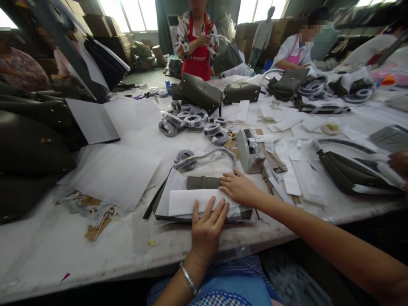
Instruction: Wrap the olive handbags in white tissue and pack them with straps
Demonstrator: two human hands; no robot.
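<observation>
A dark olive handbag (159, 211) lies flat before me near the table's front edge, with white sheet padding on it. Across it rests a folded white foam strip (181, 203). My left hand (208, 221) presses on this strip with its fingers spread. Just to the right and farther back, my right hand (239, 187) lies with fingers stretched out, touching the end of an olive strap tab (202, 182) and the strip. Behind the bag curves its wrapped handle (219, 152). A grey tape dispenser (250, 151) stands beyond my right hand.
Wrapped strap coils (194, 122) and more bags (199, 91) sit farther back. White sheets (114, 174) and tags (97, 229) lie to the left, beside stacked bags (32, 148). Paper strips (287, 170) and another bag (350, 170) are at the right. Several people work around the table.
</observation>
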